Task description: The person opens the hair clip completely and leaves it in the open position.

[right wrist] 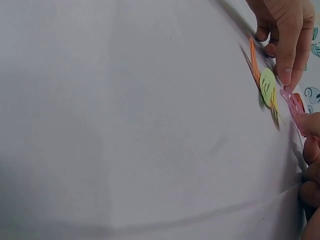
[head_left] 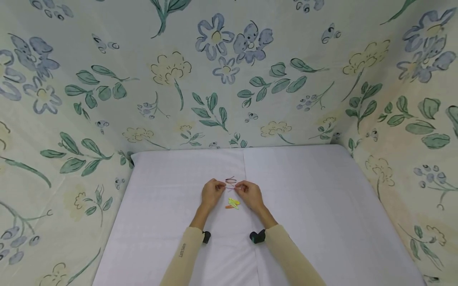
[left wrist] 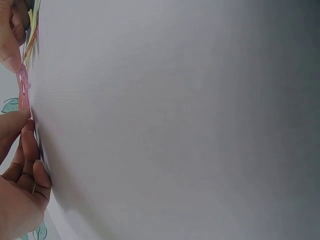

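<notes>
Between my two hands stretches a thin pink slotted piece (right wrist: 294,104), low over the white cloth. My left hand (head_left: 212,194) pinches one end with thumb and fingertip. The other end is pinched by my right hand (head_left: 250,194). Nearer to me lies a small pile: a light green oval piece with slits (right wrist: 267,85), a thin orange piece (right wrist: 253,60) and a yellow one (head_left: 236,202). Just beyond the fingertips, thin dark red pieces (head_left: 231,181) lie on the cloth. In the left wrist view the pink piece (left wrist: 23,82) shows edge-on at the far left.
A white cloth (head_left: 304,198) with a fold line covers the table. Flower-patterned fabric (head_left: 229,107) hangs behind it and on both sides. Each wrist wears a small black camera, such as the one on the right wrist (head_left: 257,236).
</notes>
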Demonstrator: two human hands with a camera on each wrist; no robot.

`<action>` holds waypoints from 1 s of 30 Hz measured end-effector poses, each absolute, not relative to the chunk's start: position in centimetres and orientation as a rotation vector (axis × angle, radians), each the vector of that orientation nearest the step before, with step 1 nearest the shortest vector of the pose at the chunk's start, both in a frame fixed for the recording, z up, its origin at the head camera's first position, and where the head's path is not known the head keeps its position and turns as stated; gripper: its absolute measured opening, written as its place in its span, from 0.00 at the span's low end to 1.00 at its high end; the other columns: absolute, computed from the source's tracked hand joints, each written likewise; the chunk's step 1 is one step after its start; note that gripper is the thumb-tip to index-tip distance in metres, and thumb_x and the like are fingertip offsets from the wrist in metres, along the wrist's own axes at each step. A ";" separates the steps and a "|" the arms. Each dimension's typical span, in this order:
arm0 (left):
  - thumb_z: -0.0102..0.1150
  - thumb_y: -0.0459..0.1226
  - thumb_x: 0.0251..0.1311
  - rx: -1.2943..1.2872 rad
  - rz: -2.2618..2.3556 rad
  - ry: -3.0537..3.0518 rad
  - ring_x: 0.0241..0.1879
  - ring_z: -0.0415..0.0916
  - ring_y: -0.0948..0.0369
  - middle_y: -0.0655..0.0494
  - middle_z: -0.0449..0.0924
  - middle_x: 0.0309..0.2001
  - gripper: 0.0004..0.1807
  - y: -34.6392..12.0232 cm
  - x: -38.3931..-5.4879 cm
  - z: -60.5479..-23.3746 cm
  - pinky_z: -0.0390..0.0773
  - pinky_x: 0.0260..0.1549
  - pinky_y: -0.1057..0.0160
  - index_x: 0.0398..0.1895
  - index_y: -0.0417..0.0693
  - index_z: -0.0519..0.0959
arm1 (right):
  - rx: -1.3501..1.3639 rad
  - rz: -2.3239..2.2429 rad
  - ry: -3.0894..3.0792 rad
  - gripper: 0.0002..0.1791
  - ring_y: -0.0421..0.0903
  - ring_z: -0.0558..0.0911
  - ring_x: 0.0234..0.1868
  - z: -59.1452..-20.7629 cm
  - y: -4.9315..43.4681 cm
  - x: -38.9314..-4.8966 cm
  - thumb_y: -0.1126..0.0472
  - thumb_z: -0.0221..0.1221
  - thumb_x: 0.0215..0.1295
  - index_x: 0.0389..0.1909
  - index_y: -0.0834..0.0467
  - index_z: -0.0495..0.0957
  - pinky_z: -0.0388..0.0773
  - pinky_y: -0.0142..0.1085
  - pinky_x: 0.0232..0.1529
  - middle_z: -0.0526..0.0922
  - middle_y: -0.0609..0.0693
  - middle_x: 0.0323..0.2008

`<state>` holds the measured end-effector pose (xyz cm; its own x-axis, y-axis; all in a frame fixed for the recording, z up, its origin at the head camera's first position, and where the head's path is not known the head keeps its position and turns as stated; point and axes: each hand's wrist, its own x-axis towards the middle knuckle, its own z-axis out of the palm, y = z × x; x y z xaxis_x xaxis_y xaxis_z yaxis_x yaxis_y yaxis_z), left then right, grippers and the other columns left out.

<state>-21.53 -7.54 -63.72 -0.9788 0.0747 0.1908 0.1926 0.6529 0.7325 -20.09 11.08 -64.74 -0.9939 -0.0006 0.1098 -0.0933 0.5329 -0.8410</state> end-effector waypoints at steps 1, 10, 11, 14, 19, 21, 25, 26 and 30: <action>0.73 0.28 0.56 -0.217 -1.239 -2.726 0.30 0.77 0.59 0.49 0.84 0.31 0.04 -7.6 -21.5 -63.7 0.73 0.31 0.68 0.34 0.41 0.90 | 0.083 1.467 -2.667 0.03 0.37 0.69 0.21 -64.8 11.1 -20.1 0.61 0.71 0.64 0.37 0.56 0.89 0.63 0.27 0.24 0.78 0.48 0.23; 0.73 0.28 0.56 -0.230 -1.247 -2.726 0.30 0.77 0.58 0.49 0.84 0.31 0.04 -7.6 -21.4 -63.6 0.74 0.31 0.66 0.34 0.40 0.90 | 0.094 1.455 -2.680 0.04 0.37 0.70 0.21 -64.7 11.1 -20.0 0.61 0.70 0.65 0.36 0.58 0.89 0.64 0.27 0.25 0.79 0.48 0.22; 0.73 0.28 0.56 -0.228 -1.248 -2.729 0.30 0.77 0.58 0.49 0.83 0.31 0.04 -7.6 -21.4 -63.7 0.74 0.31 0.66 0.35 0.40 0.90 | 0.094 1.459 -2.678 0.05 0.37 0.70 0.22 -64.7 11.1 -20.0 0.61 0.70 0.66 0.36 0.58 0.89 0.64 0.27 0.25 0.79 0.48 0.22; 0.73 0.29 0.58 -0.229 -1.242 -2.739 0.30 0.76 0.59 0.49 0.83 0.32 0.04 -7.5 -21.4 -63.7 0.74 0.31 0.67 0.36 0.41 0.90 | 0.097 1.476 -2.668 0.05 0.38 0.70 0.23 -64.7 11.2 -20.1 0.60 0.69 0.66 0.37 0.58 0.89 0.64 0.27 0.26 0.79 0.49 0.23; 0.73 0.29 0.57 -0.248 -1.231 -2.732 0.30 0.76 0.60 0.50 0.83 0.31 0.05 -7.4 -21.4 -63.7 0.74 0.31 0.67 0.37 0.41 0.91 | 0.123 1.497 -2.662 0.05 0.37 0.70 0.24 -64.8 11.3 -20.1 0.60 0.68 0.68 0.38 0.58 0.89 0.66 0.27 0.26 0.79 0.48 0.24; 0.73 0.28 0.57 -0.248 -1.227 -2.727 0.30 0.76 0.60 0.50 0.83 0.31 0.05 -7.4 -21.4 -63.7 0.74 0.31 0.67 0.37 0.41 0.91 | 0.137 1.513 -2.669 0.05 0.38 0.70 0.24 -64.7 11.4 -20.2 0.60 0.68 0.68 0.38 0.57 0.89 0.66 0.27 0.27 0.79 0.48 0.24; 0.74 0.29 0.56 -0.247 -1.214 -2.730 0.29 0.76 0.60 0.50 0.83 0.31 0.05 -7.5 -21.4 -63.8 0.74 0.31 0.67 0.37 0.41 0.91 | 0.151 1.527 -2.690 0.04 0.38 0.70 0.24 -64.4 11.4 -20.3 0.61 0.67 0.69 0.37 0.57 0.89 0.65 0.28 0.28 0.79 0.49 0.25; 0.74 0.29 0.56 -0.247 -1.211 -2.731 0.29 0.76 0.60 0.51 0.83 0.31 0.05 -7.5 -21.4 -63.8 0.74 0.30 0.67 0.37 0.42 0.91 | 0.151 1.530 -2.693 0.04 0.38 0.70 0.24 -64.3 11.4 -20.3 0.61 0.67 0.69 0.37 0.56 0.89 0.65 0.28 0.28 0.79 0.49 0.25; 0.74 0.30 0.57 -0.248 -1.210 -2.731 0.29 0.76 0.61 0.51 0.83 0.31 0.04 -7.5 -21.4 -63.9 0.74 0.30 0.67 0.36 0.42 0.91 | 0.151 1.528 -2.691 0.04 0.38 0.70 0.24 -64.3 11.4 -20.3 0.61 0.67 0.69 0.38 0.56 0.89 0.65 0.28 0.28 0.79 0.49 0.24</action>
